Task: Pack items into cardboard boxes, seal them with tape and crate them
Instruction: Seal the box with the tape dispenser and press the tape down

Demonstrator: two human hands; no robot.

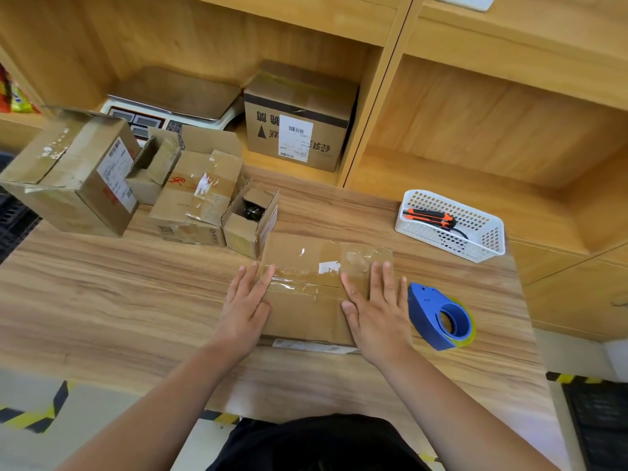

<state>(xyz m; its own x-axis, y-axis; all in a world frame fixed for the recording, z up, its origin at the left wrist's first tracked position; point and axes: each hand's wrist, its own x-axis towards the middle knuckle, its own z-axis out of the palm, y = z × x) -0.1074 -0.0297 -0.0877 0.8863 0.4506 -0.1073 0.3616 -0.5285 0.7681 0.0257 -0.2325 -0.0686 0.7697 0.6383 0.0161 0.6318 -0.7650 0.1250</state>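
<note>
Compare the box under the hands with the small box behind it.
The taped box is closed, clear tape over its seam; the small box stands open, something dark inside. The taped box is wider and flatter than the small box. The left hand and right hand rest on the taped box, not the small box. Both are brown cardboard.

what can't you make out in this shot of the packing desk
Head view:
Contents of the flat box: hidden by its taped flaps.
Dark item in the small open box: shadowed, partly behind a flap.
Shipping label text: too small, blurred.
Scale display: partly behind boxes.
</note>
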